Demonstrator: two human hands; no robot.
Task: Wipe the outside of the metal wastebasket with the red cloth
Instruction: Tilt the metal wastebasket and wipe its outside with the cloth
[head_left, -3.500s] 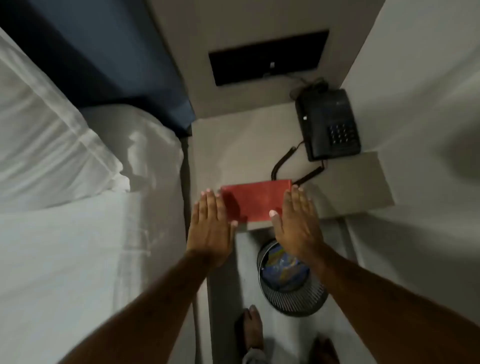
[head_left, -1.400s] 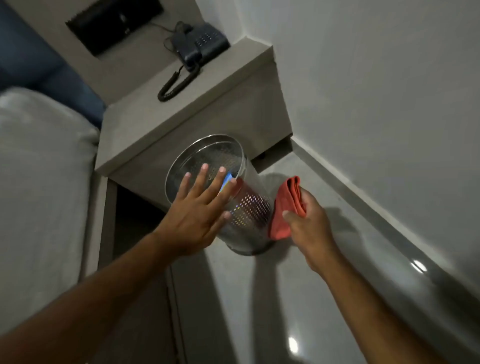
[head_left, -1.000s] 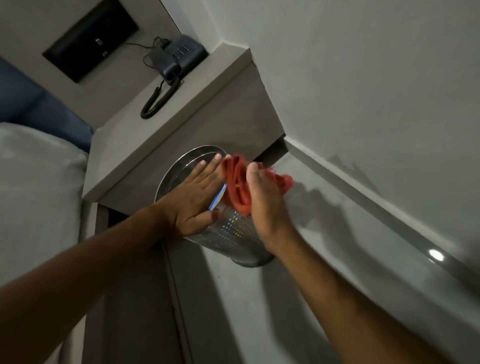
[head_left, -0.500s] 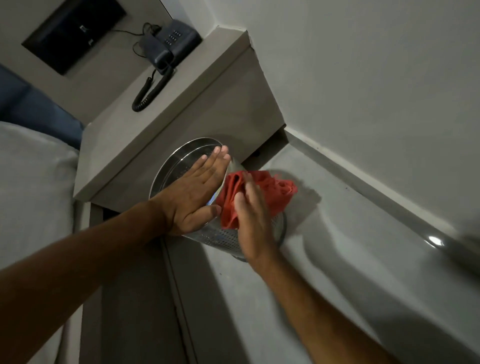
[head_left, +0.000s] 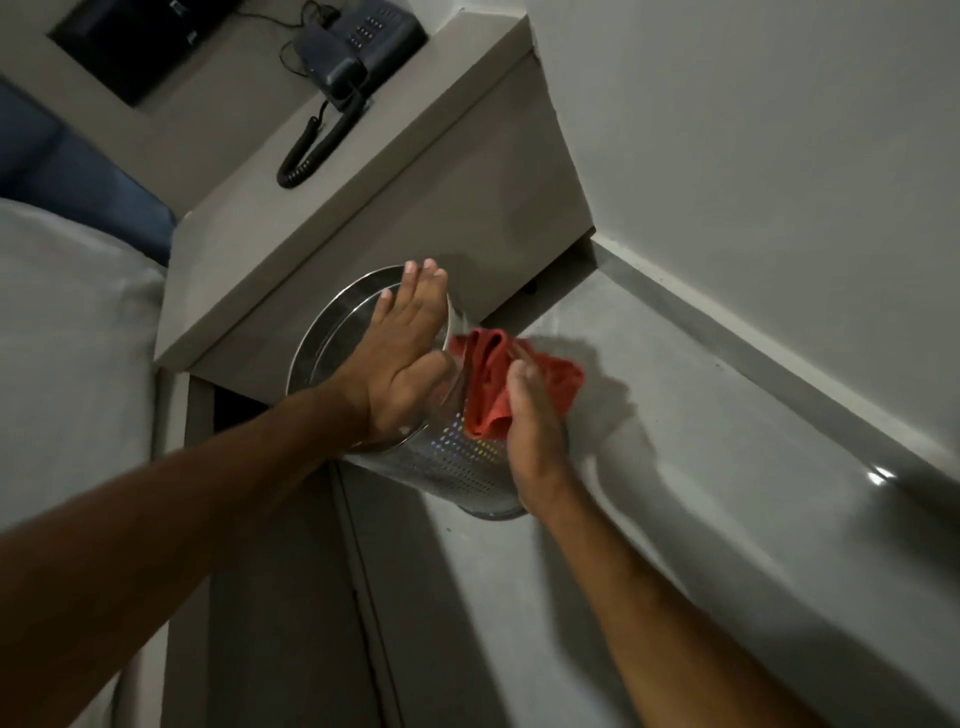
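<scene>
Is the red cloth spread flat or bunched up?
Bunched up. The red cloth shows deep folds, pressed by the right hand against the wastebasket wall.

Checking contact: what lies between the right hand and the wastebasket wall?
The bunched red cloth: in the head view, the right hand presses it against the wastebasket wall.

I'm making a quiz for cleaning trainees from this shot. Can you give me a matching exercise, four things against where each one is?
Things
1. red cloth
2. left hand
3. telephone
4. metal wastebasket

Places
A. on top of the bedside unit
B. tilted on the floor, against the unit's front
C. flat across the wastebasket's rim
D. pressed to the wastebasket's side under the right hand

Pairs: 1-D, 2-C, 3-A, 4-B
</scene>
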